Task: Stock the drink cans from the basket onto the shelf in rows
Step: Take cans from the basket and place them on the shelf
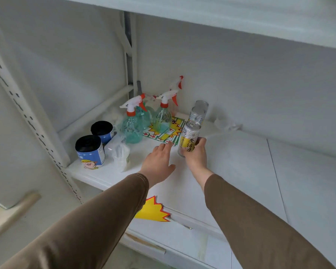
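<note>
Right hand [195,154] fingers wrapped round yellow can [189,137] mid-body; likely rigid, smooth, slippery, dents if squeezed. Left hand [159,162] fingers straight, apart, over shelf [241,162].

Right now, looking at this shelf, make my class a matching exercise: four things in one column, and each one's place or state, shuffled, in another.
Things:
1. yellow can
2. silver can
3. left hand
4. spray bottles

Places or states:
A. open, above the shelf
B. behind the yellow can
C. gripped by the right hand
D. on the left, near the back wall

Pairs: 1-C, 2-B, 3-A, 4-D
</note>
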